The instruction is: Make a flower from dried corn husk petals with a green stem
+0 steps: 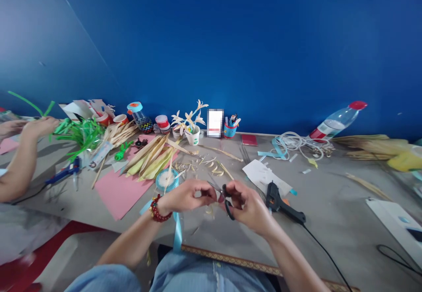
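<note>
My right hand (245,204) is closed on small scissors with black handles (228,213), fingers in the loops. The blades (216,187) point up and left, toward my left hand. My left hand (194,194), with a red beaded bracelet on the wrist, is pinched closed just left of the blades. Whatever it holds is too small to make out. Pale curved husk clippings (216,168) lie on the table beyond both hands. A roll of light blue ribbon (167,180) sits behind my left wrist, its tail hanging over the table edge.
A black glue gun (283,204) with a cable lies right of my right hand. Dried corn husks (148,160) and pink paper (123,191) are at left. Husk flowers stand in a white cup (193,137). At far left, another person's hands (39,127) hold green stems.
</note>
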